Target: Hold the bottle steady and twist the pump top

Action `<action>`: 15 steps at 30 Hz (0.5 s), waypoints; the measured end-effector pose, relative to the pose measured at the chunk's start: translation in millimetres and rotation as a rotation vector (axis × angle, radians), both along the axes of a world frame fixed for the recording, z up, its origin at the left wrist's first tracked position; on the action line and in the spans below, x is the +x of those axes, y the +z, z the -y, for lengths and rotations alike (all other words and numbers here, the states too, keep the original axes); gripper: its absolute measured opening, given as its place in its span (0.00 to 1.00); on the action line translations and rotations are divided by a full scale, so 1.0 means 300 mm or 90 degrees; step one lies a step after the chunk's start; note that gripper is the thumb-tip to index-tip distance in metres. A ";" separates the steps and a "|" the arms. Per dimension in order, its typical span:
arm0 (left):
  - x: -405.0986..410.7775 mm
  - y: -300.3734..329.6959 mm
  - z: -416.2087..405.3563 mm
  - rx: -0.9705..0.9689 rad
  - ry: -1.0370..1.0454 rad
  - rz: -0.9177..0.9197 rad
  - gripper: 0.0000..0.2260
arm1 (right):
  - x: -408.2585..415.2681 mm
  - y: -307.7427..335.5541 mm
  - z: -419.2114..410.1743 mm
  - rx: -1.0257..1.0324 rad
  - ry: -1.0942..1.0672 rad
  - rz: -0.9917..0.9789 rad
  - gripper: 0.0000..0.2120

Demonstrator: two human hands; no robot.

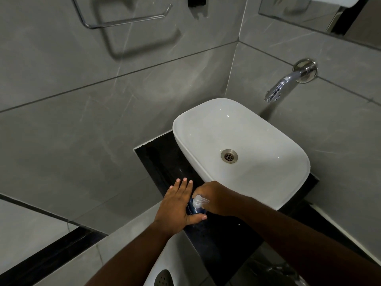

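Note:
A dark blue pump bottle (194, 209) with a clear pump head (199, 200) stands on the black counter (165, 159), just left of the white basin (208, 188). My left hand (177, 205) lies against the bottle's left side with fingers straight and the thumb under its near side. My right hand (214, 198) comes in from the right, fingers curled round the bottle's far side behind the pump.
A chrome spout (286, 82) juts from the grey tiled wall above the basin, whose drain (229, 155) is bare. A chrome towel ring (123, 17) hangs at the upper left. A mirror edge (309, 19) shows upper right. A white fixture (165, 271) sits below the counter.

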State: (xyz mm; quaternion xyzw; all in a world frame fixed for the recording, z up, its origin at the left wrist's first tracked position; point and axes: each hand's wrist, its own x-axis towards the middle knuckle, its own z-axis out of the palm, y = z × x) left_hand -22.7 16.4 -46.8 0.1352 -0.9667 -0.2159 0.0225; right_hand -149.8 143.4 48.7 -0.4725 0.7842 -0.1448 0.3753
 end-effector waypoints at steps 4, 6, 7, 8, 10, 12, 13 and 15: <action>0.005 -0.001 0.000 0.003 0.000 0.001 0.50 | 0.014 -0.002 -0.019 -0.075 -0.019 -0.072 0.19; 0.007 0.000 0.000 0.006 0.001 0.002 0.50 | 0.020 0.001 -0.013 -0.096 -0.016 -0.077 0.17; 0.007 0.001 -0.001 0.009 0.002 -0.001 0.50 | 0.022 0.007 -0.011 -0.104 -0.016 -0.068 0.18; 0.006 0.003 -0.003 0.013 0.003 -0.006 0.49 | 0.024 0.012 -0.009 -0.101 -0.011 -0.053 0.20; 0.003 0.005 -0.004 0.016 0.003 -0.012 0.49 | 0.028 0.036 -0.013 -0.068 -0.001 -0.007 0.37; 0.002 0.002 -0.005 0.011 0.001 -0.011 0.49 | 0.012 0.023 -0.029 -0.039 -0.008 0.046 0.55; 0.003 0.001 -0.004 0.009 0.001 -0.008 0.49 | 0.014 0.024 -0.026 -0.012 -0.009 0.043 0.48; 0.005 -0.001 -0.002 0.010 0.004 -0.004 0.50 | 0.015 0.021 -0.013 0.040 -0.029 -0.006 0.29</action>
